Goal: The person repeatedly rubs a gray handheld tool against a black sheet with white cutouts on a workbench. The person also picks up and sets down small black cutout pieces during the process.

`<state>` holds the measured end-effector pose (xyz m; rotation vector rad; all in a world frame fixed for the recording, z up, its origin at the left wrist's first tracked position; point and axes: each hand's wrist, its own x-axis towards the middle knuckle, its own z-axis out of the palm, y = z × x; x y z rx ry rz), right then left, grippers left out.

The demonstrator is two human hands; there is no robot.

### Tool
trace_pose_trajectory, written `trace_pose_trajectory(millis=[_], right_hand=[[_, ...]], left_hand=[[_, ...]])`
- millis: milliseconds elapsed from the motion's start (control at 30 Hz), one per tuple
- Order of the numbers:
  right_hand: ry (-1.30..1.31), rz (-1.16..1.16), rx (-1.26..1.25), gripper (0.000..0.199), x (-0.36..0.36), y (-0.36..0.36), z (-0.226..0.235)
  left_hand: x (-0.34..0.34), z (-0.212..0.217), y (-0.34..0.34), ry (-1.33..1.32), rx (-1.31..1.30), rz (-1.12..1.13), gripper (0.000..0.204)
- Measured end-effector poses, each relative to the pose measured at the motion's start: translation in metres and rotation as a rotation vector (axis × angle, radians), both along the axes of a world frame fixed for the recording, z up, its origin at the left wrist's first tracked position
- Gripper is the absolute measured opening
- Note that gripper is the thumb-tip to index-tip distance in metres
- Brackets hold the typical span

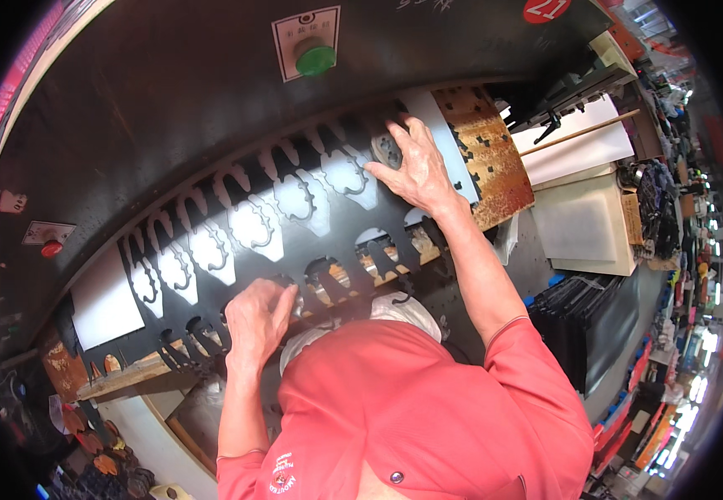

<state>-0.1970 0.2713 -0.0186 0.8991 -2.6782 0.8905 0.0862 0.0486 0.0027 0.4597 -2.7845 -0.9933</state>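
Hands on a cut black sheet at a press

The left hand point(257, 317) pinches the black sheet point(295, 242) at its near edge; the right hand point(415, 171) lies spread flat beside a metal cutter point(386, 148).

- Black sheet point(295, 242): thin, dark material lying flat on the press bed, punched with curved rows of shoe-part cut-outs showing white beneath.
- Cutting die point(388, 148): small grey metal piece resting on the sheet's far right end.

White press bed point(105, 307): black punched sheet point(236, 242) lies flat; worn wooden board point(490, 154) beside.
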Motion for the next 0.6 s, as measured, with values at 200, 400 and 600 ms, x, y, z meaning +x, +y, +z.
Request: trace_pose_trajectory(millis=[200, 400, 600], right_hand=[[-0.209, 0.017, -0.188, 0.070, -0.009, 0.006, -0.005], [-0.828, 0.061, -0.940, 0.073, -0.019, 0.033, -0.004], [-0.963, 0.000, -1.189, 0.074, -0.016, 0.040, -0.007]], left_hand=[[-0.023, 0.020, -0.018, -0.097, 0.127, -0.077, 0.027], [-0.107, 0.031, -0.010, 0.062, 0.427, -0.247, 0.018], [-0.224, 0.012, 0.071, -0.077, 0.818, -0.274, 0.051]])
